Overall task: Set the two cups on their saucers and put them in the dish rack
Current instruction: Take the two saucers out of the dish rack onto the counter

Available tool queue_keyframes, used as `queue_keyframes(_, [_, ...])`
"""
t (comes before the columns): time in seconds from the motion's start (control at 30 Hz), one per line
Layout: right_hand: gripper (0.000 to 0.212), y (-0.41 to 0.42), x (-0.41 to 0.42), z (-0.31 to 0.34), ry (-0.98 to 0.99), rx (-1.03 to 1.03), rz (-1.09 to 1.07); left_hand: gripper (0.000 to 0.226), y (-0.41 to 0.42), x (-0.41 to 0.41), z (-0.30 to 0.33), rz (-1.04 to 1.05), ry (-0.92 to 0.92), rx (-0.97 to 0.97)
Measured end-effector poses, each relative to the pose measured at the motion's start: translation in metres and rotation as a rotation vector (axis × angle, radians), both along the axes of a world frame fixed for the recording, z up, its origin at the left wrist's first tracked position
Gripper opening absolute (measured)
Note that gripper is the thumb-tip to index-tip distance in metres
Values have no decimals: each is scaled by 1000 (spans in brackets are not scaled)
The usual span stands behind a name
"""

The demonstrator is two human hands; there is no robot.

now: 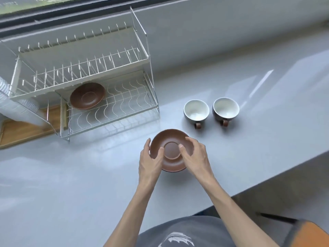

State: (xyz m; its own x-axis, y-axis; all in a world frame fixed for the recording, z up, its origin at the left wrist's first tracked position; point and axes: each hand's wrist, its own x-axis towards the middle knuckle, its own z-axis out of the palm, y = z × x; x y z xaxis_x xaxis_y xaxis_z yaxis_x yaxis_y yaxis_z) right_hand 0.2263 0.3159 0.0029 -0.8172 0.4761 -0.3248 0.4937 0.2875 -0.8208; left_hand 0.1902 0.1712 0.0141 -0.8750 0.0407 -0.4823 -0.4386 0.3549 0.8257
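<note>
Head view: we grip the round brown ceramic saucer [171,151] with left hand [151,162] and right hand [195,155], next needing a grey cup [196,110] on it.

**No readable text**

No word, label, brand, number or sign can be read in the head view. The only mark is a white print on the grey shirt [178,236] at the bottom edge; it is partly cut off, and I cannot tell if it holds any letters.
</note>
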Motion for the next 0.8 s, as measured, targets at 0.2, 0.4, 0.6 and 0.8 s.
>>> queue_keyframes(0.2, [49,48,26,-6,-16,15,-98,80,49,14,-6,-109,-21,20])
queue_keyframes(0.4, [47,92,45,-13,-10,28,-203,78,98,24,-15,-187,-40,30])
queue_keyframes(0.6, [44,125,56,-19,-21,55,-296,79,134,29,-24,-258,-50,45])
queue_keyframes(0.8, [45,145,60,-25,-26,75,-346,79,157,30,-31,-314,-56,56])
